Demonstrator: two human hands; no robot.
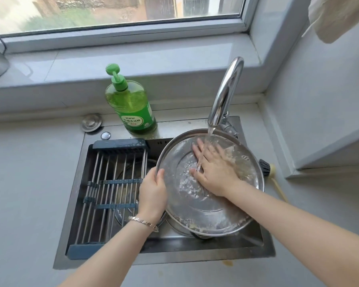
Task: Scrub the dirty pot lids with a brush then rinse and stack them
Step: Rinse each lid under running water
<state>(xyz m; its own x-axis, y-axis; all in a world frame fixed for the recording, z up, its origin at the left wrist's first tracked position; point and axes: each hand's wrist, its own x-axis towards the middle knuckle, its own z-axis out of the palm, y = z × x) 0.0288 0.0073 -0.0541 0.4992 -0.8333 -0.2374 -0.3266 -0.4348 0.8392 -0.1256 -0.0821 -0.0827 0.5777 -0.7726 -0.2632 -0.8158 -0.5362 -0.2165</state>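
Note:
A large steel pot lid is tilted over the sink, inner side up, with foam and residue along its lower rim. Water runs from the tap onto it. My left hand grips the lid's left rim, thumb on the inside. My right hand lies flat on the wet inner surface under the stream, fingers spread. The brush, with black bristles and a pale handle, lies on the counter to the right of the sink, partly hidden by the lid. Another lid sits low in the basin under the rack.
A drying rack with steel bars spans the sink's left half. A green dish soap bottle stands behind the sink, next to a sink plug. A white cloth hangs at the top right. A window sill runs behind.

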